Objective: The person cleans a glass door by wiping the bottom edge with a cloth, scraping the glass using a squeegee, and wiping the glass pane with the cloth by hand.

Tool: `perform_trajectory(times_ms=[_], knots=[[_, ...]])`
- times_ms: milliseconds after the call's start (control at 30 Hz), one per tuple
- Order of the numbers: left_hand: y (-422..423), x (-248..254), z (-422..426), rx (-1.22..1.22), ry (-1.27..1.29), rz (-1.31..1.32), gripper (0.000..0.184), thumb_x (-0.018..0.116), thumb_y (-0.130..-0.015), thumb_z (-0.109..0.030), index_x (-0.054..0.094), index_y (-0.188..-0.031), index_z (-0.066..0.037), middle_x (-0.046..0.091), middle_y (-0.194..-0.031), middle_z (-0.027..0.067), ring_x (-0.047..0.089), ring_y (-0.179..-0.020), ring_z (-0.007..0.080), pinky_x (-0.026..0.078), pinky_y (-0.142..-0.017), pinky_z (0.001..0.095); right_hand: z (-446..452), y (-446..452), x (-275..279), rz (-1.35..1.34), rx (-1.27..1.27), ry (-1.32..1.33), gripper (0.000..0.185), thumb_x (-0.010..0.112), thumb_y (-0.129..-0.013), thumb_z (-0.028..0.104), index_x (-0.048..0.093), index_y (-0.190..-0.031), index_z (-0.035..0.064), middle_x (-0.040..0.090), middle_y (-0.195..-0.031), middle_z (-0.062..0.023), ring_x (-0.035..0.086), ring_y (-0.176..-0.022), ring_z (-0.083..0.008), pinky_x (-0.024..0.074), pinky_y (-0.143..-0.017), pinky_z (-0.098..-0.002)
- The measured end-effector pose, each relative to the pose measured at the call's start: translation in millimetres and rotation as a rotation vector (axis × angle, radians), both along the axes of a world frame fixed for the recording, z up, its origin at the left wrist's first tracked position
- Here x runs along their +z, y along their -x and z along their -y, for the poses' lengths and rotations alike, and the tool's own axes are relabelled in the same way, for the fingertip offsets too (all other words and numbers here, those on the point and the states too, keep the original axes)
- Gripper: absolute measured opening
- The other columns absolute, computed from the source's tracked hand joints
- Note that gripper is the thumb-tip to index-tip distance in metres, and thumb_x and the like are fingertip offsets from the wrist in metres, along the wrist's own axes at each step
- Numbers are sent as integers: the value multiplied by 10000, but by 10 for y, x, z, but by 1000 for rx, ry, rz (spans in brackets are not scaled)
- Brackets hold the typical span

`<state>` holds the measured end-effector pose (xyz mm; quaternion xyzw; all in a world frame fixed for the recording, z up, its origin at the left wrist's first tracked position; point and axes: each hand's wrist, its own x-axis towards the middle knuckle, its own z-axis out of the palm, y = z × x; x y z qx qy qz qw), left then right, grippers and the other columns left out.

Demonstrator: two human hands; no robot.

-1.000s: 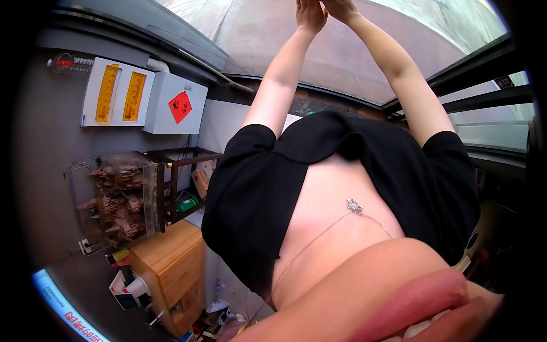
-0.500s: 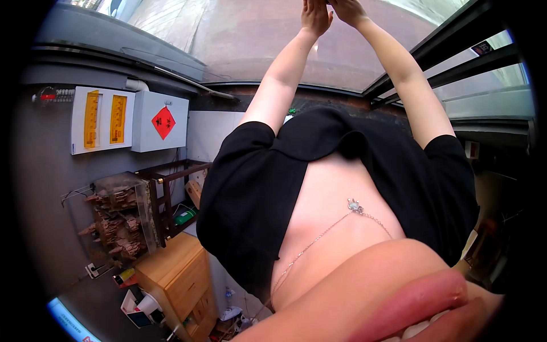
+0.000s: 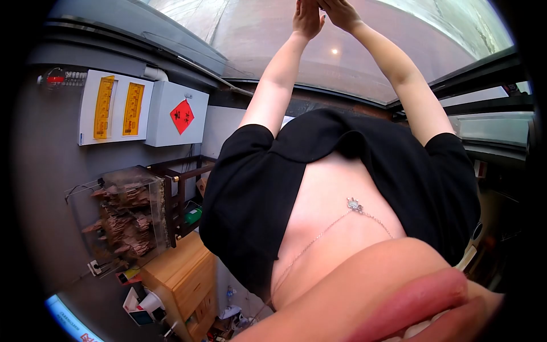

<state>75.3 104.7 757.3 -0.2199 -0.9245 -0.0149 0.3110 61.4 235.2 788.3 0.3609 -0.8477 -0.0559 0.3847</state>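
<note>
Both my arms reach out to the top of the head view, where my hands come together over a broad brownish surface behind glass. My left hand point(image 3: 308, 20) is held up with its fingers close together and its thumb toward the other hand. My right hand point(image 3: 341, 13) bends in against it, and its fingertips are cut off by the frame edge. A tiny dark spot shows between the hands; I cannot make out what it is. Below the arms are my black top point(image 3: 250, 188) and a thin chain with a silver pendant point(image 3: 354, 204).
Left, a white panel with yellow strips point(image 3: 118, 108) and a grey box point(image 3: 174, 114) with red paper hang on the wall. Beneath stand a clear tank point(image 3: 130, 216) with brown rock and a wooden cabinet point(image 3: 181, 273). A screen point(image 3: 68, 319) glows bottom left. Dark window bars point(image 3: 484, 108) run right.
My view has turned slightly, so the wall, boxes and tank sit farther right. My hands have shifted a little left and up in the view, still together.
</note>
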Motion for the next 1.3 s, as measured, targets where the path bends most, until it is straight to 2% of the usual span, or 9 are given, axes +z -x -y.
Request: perform_trajectory(times_ms=[67, 167, 200, 467, 600, 700, 900, 1033, 1300], knots=[[120, 15, 382, 49, 23, 37, 745, 465, -716, -352, 54, -1204, 34, 56, -1256, 208, 31, -1181, 309, 69, -959, 376, 402, 69, 65, 27, -28, -36, 418, 340, -738, 92, 324, -1150, 22, 253, -1234, -105, 218, -1153, -218, 141, -963, -333], [217, 102, 951, 126, 80, 73, 754, 437, -731, -368, 15, -1205, 38, 30, -1263, 202, 11, -1184, 302, 41, -963, 369, 947, 47, 281, -88, -178, -226, 506, 391, -726, 158, 246, -1207, 101, 190, -1269, -3, 168, -1169, -126, 154, -961, -264], [230, 144, 1120, 163, 130, 43, 749, 428, -733, -374, 22, -1205, 43, 31, -1264, 201, 10, -1185, 299, 29, -964, 367, 1120, 116, 276, -55, -143, -193, 535, 386, -723, 155, 201, -1219, 81, 153, -1281, -1, 143, -1177, -122, 137, -966, -264], [380, 225, 2028, 218, 166, -17, 733, 441, -722, -372, 80, -1196, 56, 78, -1251, 219, 30, -1177, 327, 36, -957, 395, 2044, 394, 213, -143, -150, -137, 495, 363, -741, 151, 226, -1211, 81, 183, -1272, -1, 154, -1174, -122, 124, -969, -267], [413, 166, 2014, 156, 97, -55, 714, 444, -720, -366, 112, -1186, 61, 102, -1239, 227, 49, -1170, 342, 44, -951, 414, 1989, 367, 258, -168, -137, -156, 463, 353, -759, 158, 246, -1203, 80, 204, -1264, -1, 161, -1172, -129, 127, -969, -275], [364, 232, 1831, 139, 92, -103, 707, 458, -716, -341, 112, -1184, 60, 110, -1236, 225, 59, -1168, 339, 60, -951, 411, 1896, 439, 253, -293, 69, 70, 392, 375, -747, 111, 355, -1130, 27, 310, -1205, -90, 263, -1134, -192, 182, -951, -319], [312, 224, 1283, -5, -13, -58, 697, 493, -696, -264, 104, -1188, 39, 109, -1236, 215, 68, -1168, 328, 109, -944, 413, 1335, 295, 237, -60, 225, 362, 370, 429, -735, 114, 397, -1096, 41, 371, -1162, -77, 336, -1086, -188, 255, -920, -315], [201, 215, 871, -79, -21, -88, 631, 477, -682, -206, 171, -1178, 37, 127, -1235, 211, 100, -1165, 319, 138, -942, 406, 857, 92, 228, -124, 28, 130, 380, 429, -702, 67, 408, -1079, 31, 364, -1165, -95, 334, -1086, -218, 263, -917, -344], [121, 252, 593, -152, 35, -99, 612, 471, -661, -189, 214, -1164, 45, 177, -1225, 198, 146, -1158, 302, 176, -938, 376, 515, -14, 199, -155, 67, 144, 385, 413, -707, 83, 385, -1074, -29, 331, -1177, -144, 282, -1115, -267, 230, -931, -384]])
